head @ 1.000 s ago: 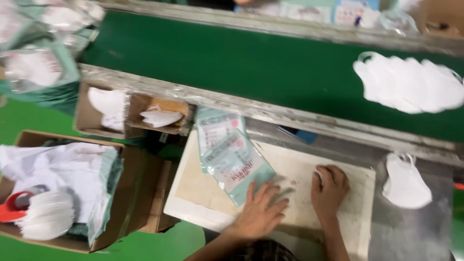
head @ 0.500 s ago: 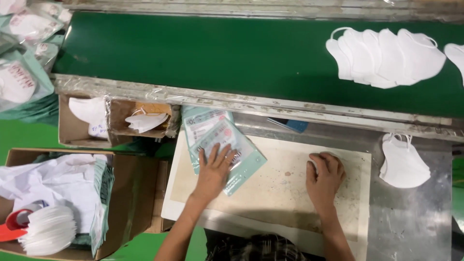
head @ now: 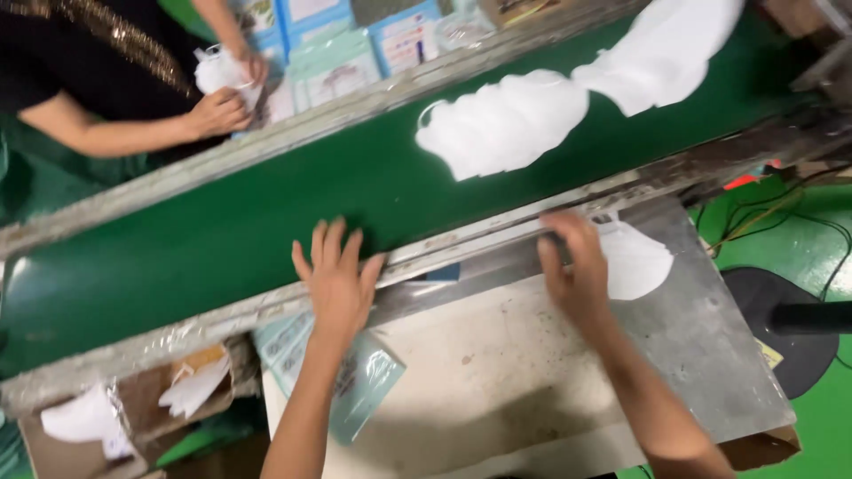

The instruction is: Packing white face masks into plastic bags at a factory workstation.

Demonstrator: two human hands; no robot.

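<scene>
Reaching across the workbench [head: 674,355] with both hands. Left hand [head: 335,282] spread open, fingers splayed, flat over the near rail and onto the edge of the green conveyor belt [head: 222,239], holding nothing. Right hand [head: 577,270] open too, palm down, fingers curled lightly at the rail, just beside a single white face mask [head: 635,262] lying on the grey bench top; touching it or not, hard to tell through the blur.

Mask: thin moulded fabric, cup-shaped with a rounded edge, almost certainly very light and soft, likely to fold or crumple under a hard pinch. Best taken at the rim or by an ear loop, with fingertips only. More white masks [head: 506,124] overlapped in a loose row further up the belt, same pale, matte cloth.

Belt smooth and dark green, rails of scuffed, worn metal. Bench board [head: 497,372] pale and stained. Glossy flat packets [head: 355,381] in clear-and-teal film under the left forearm, slippery by the look. Open cardboard boxes [head: 151,399] at lower left with more white pieces inside. Across the belt, another person's hands [head: 226,93] closed around a white mask.
</scene>
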